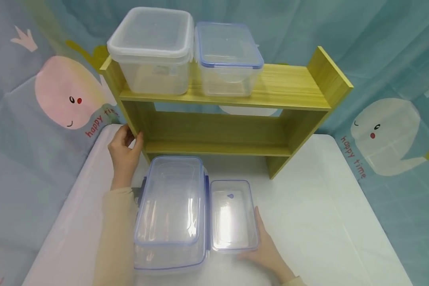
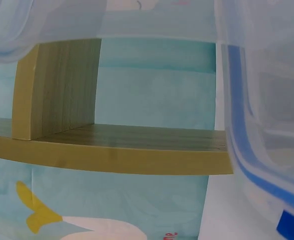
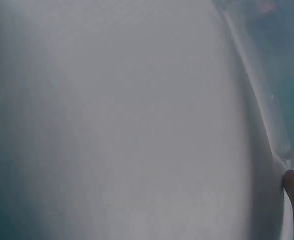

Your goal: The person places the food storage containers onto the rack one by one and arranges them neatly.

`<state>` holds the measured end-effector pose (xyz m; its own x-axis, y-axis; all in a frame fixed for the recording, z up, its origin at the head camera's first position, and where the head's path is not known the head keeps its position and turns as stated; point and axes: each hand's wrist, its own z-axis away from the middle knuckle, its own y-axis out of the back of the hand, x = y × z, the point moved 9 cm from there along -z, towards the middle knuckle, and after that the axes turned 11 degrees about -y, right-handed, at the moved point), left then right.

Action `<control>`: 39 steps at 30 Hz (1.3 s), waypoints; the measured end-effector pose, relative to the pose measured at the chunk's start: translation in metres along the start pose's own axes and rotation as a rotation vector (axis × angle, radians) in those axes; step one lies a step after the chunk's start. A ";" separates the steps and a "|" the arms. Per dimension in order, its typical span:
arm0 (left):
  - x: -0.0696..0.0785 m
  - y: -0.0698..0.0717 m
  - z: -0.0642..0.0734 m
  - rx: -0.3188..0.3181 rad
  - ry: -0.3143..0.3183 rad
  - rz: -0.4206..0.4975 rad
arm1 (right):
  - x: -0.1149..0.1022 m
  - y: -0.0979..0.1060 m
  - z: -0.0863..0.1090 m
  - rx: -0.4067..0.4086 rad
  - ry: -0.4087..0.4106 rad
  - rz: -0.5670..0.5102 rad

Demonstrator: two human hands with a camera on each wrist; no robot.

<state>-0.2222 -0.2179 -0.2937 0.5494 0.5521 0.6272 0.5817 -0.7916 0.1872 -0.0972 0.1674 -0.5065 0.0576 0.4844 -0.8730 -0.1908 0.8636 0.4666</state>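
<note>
My left hand (image 1: 125, 153) grips the left side panel of a wooden shelf (image 1: 214, 147), its thumb and fingers around the front edge. In the left wrist view the shelf board (image 2: 111, 155) shows, with clear plastic close to the camera. My right hand (image 1: 266, 250) rests against the near right corner of a small clear container with a blue rim (image 1: 232, 222), one straight finger along its side. In the right wrist view a fingertip (image 3: 293, 182) touches the container's edge. Left of it lies a large clear container (image 1: 171, 256) with a smaller blue-rimmed one (image 1: 169, 198) on top.
On the shelf's upper board stand a clear box with a white lid (image 1: 153, 51) and a blue-rimmed box (image 1: 228, 59). The shelf stands on a white table (image 1: 318, 222). A teal curtain (image 1: 289, 28) with cartoon whales surrounds the table.
</note>
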 end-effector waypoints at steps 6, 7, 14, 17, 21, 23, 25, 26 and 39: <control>-0.020 -0.001 0.004 -0.006 -0.007 -0.008 | 0.002 -0.002 0.000 0.062 0.015 0.001; -0.017 -0.001 0.005 -0.007 -0.007 -0.001 | 0.003 -0.002 0.001 0.071 0.013 0.005; 0.013 0.000 0.004 -0.007 -0.041 0.036 | 0.007 0.003 0.002 0.084 -0.020 -0.005; 0.020 0.001 0.002 -0.008 -0.056 0.010 | 0.004 0.006 0.001 0.078 -0.026 -0.006; 0.025 0.003 0.000 -0.020 -0.064 -0.013 | -0.002 0.012 -0.003 0.076 -0.030 -0.024; 0.026 0.003 0.000 -0.020 -0.068 -0.014 | -0.004 0.015 -0.005 0.089 -0.026 -0.033; 0.026 0.004 -0.001 -0.020 -0.069 -0.011 | -0.008 0.019 -0.006 0.108 -0.015 -0.046; 0.026 0.004 0.000 -0.021 -0.068 -0.010 | -0.009 0.021 -0.006 0.123 -0.008 -0.051; 0.024 0.004 0.000 -0.012 -0.065 -0.006 | -0.044 0.047 -0.001 0.214 0.043 -0.156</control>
<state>-0.2069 -0.2080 -0.2781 0.5838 0.5724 0.5758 0.5781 -0.7910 0.2003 -0.1096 0.1865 -0.4462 0.0277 0.3411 -0.9396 0.0284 0.9393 0.3419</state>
